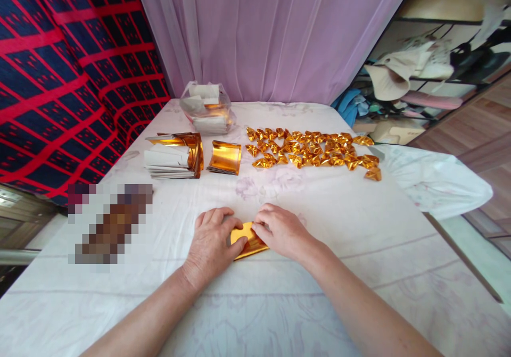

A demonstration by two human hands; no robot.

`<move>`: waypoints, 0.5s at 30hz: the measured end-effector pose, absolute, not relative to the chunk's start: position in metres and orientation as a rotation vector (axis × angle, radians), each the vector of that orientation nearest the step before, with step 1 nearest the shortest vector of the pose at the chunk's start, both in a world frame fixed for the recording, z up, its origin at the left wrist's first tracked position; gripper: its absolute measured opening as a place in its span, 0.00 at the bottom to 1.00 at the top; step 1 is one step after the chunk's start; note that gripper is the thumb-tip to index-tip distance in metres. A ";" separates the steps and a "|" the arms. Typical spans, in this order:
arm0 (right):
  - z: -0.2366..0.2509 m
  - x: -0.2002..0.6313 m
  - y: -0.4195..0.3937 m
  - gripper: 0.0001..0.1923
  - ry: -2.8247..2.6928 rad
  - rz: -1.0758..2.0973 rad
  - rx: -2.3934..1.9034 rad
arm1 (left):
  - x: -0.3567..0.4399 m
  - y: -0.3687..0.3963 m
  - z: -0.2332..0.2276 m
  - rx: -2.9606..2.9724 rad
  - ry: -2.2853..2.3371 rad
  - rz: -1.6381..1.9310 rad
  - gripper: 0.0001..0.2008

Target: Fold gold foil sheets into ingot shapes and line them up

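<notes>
gold foil sheet (248, 242) pinned flat on white cloth (343, 224) for creasing | left hand (211, 245) pressed open on it | right hand (279, 232) pinching its edge | folded gold pieces (315, 148) laid well beyond sheet

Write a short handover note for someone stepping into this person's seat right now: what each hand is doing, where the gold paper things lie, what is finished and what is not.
Left hand: flat on the gold sheet, pressing its left part to the white cloth.
Right hand: fingertips pinching the sheet's upper right edge.
Done: a spread of folded gold pieces lies far right of centre.
Left: the sheet under the hands is only partly folded. Unfolded stock waits far left, a stack of gold sheets, a smaller curled stack beside it, and a clear bag with more behind.
</notes>
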State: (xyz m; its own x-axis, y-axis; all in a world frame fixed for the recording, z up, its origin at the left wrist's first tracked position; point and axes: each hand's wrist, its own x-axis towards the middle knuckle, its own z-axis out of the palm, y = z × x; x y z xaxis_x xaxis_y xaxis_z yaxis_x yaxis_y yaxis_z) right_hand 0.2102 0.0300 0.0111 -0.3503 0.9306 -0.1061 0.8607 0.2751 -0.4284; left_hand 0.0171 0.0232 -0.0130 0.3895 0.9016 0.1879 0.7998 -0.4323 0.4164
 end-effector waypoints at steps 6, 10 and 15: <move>0.010 0.199 0.026 0.07 -2.345 0.533 -1.813 | 0.018 0.024 -0.014 2.413 1.501 0.570 0.08; 0.015 0.202 0.026 0.05 -2.343 0.654 -1.807 | 0.018 0.023 -0.014 2.414 1.489 0.570 0.08; 0.017 0.209 0.026 0.05 -2.398 0.707 -1.721 | 0.019 0.022 -0.013 2.413 1.488 0.561 0.10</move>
State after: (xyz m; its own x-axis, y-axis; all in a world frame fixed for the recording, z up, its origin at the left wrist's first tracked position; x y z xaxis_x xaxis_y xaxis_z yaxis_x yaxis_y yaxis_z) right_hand 0.2092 0.0258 0.0174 -0.3534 0.9180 -0.1798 0.8687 0.2507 -0.4273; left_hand 0.0185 0.0224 -0.0128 0.4040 0.8946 0.1909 0.7977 -0.4467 0.4052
